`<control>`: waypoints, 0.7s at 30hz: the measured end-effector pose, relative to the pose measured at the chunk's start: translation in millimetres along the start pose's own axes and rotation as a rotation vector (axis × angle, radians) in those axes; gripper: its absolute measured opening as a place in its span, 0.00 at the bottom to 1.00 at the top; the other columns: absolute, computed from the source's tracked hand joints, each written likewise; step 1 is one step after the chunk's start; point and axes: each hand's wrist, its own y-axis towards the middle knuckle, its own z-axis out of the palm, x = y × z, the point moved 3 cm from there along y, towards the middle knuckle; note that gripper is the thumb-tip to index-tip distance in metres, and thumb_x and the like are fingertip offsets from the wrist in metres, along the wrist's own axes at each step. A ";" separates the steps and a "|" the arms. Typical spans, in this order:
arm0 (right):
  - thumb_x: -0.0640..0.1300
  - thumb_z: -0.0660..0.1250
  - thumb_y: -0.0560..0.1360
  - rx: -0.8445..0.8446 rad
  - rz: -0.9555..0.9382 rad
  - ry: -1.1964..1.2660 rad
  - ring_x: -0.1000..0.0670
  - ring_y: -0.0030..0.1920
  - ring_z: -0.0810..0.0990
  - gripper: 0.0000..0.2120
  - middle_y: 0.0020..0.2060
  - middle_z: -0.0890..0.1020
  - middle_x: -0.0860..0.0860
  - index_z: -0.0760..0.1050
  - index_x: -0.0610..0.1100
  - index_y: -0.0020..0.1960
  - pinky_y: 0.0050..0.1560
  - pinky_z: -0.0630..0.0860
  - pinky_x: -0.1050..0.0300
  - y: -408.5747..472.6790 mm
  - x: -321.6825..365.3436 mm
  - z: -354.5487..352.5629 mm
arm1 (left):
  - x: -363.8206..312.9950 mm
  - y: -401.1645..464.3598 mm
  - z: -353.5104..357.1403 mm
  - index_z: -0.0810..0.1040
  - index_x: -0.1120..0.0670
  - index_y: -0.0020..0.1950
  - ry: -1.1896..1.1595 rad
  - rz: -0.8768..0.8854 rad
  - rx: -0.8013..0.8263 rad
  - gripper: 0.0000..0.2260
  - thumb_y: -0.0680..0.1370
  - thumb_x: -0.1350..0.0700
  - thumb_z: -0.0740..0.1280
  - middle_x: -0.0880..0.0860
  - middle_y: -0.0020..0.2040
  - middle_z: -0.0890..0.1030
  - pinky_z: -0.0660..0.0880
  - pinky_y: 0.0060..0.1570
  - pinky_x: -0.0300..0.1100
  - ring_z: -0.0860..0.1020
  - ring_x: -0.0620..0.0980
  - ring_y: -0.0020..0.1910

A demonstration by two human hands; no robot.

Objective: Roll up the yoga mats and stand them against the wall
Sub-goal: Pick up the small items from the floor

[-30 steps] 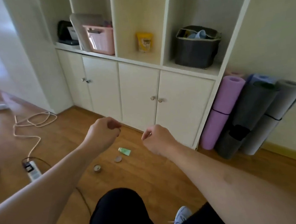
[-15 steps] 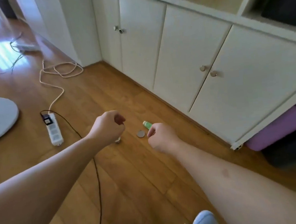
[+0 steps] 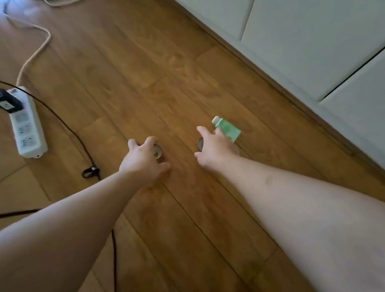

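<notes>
— Fingers first: how do they sit?

— Left hand [image 3: 142,160]: fingers [image 3: 150,141] spread and bent, reaching down around a small round tin [image 3: 158,152] on the wooden floor [image 3: 193,216]. Thumb low at the near side, other fingers arched over the far rim. Contact with the tin: cannot tell; no firm grasp shows. Right hand [image 3: 215,150]: fingers likewise spread and loosely bent, palm down over a second small round object [image 3: 200,143], most of it hidden under the hand. Whether it touches or pinches that object: cannot tell.

— Arms?

— Both bare forearms run in from the near edge, left from the lower left, right from the lower right, converging toward mid-floor.

— Beyond the hands?

— Green tube [image 3: 227,128] with a white cap, lying flat just past the right hand's fingers, very near them. Left of the hands, a black cord [image 3: 67,127] curves across the boards to a plug in a white power strip [image 3: 27,126]. A pale cable [image 3: 36,52] leads off from the strip toward the far left.

— Farthest?

— White cabinet doors [image 3: 316,28] along the right side, down to the floor.

— Yoga mats?

— None in view here.
</notes>
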 end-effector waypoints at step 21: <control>0.44 0.81 0.70 -0.227 -0.415 1.032 0.44 0.57 0.87 0.15 0.52 0.88 0.46 0.77 0.45 0.51 0.60 0.84 0.41 -223.5 -3.4 -292.9 | -161.5 -222.0 -186.7 0.84 0.41 0.55 -0.648 0.399 -0.172 0.18 0.68 0.47 0.83 0.45 0.46 0.85 0.83 0.41 0.41 0.84 0.44 0.44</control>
